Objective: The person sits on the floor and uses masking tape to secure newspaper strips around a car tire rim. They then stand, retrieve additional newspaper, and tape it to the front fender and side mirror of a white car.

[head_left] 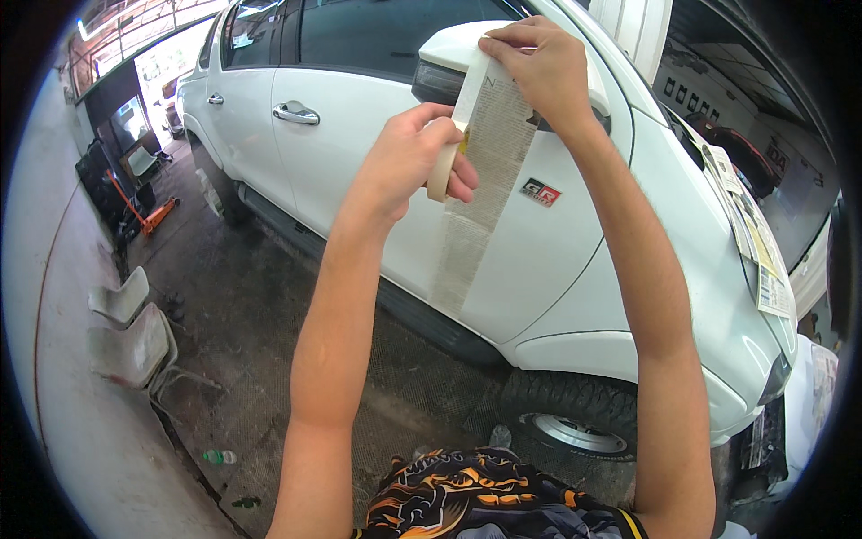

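A roll of cream masking tape [439, 172] sits in my left hand [404, 157], its fingers wrapped through and around it. From the roll, a strip of tape runs up along the left edge of a long sheet of newspaper [496, 162]. My right hand [546, 76] pinches the top end of the tape and paper, just in front of the white side mirror [456, 47]. The newspaper hangs down before the front door of a white pickup-like vehicle [350, 144]. Whether its lower end touches the door, I cannot tell.
A red and black badge [541, 191] is on the bodywork beside the paper. More newspaper sheets [750, 229] lie over the bonnet. Along the left wall stand worn chairs [135, 349], with an orange floor jack [153, 214] farther back. A plastic bottle [219, 457] lies on the floor.
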`<state>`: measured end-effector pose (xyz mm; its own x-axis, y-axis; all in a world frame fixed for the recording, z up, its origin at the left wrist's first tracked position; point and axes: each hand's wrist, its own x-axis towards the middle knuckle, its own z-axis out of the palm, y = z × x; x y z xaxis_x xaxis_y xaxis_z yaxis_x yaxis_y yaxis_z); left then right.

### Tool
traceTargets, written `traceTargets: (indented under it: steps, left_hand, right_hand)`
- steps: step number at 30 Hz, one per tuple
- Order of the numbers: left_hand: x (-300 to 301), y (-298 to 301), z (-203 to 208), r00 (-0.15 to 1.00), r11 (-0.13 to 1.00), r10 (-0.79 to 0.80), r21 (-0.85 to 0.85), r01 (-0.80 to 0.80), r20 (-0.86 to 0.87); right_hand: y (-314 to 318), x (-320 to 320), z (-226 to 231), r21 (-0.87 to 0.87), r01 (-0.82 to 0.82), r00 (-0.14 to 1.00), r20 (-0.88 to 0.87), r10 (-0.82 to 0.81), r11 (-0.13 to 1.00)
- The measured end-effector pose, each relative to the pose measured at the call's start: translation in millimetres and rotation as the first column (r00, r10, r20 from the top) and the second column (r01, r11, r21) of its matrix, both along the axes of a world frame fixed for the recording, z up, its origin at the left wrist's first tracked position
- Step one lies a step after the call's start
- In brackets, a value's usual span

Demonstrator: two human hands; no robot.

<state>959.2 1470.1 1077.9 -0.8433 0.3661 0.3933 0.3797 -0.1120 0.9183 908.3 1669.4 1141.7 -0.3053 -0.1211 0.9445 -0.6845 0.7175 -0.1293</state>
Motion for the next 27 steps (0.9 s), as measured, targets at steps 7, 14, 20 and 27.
traceTargets:
  steps: [7,14,20,27]
  left_hand:
    - [2.6,6.9,-5.9,0.999,0.999,0.042,0.004,-0.042,-0.025]
    - [3.9,6.4,-8.6,0.998,0.999,0.048,0.019,-0.047,-0.036]
    - [12.4,9.9,-21.4,0.993,0.99,0.061,0.136,-0.047,-0.102]
    - [18.8,4.5,-91.0,0.959,0.937,0.11,0.349,-0.013,-0.261]
  right_hand:
    - [-3.7,-1.7,7.0,-0.029,0.09,0.995,0.041,-0.089,0.996]
    - [-6.0,-7.3,15.4,-0.032,0.12,0.993,0.018,-0.119,0.992]
    - [-10.8,-2.9,0.3,0.053,0.117,0.979,-0.171,-0.106,0.992]
    - [-5.2,11.3,-16.5,0.378,0.332,0.907,-0.38,-0.182,0.864]
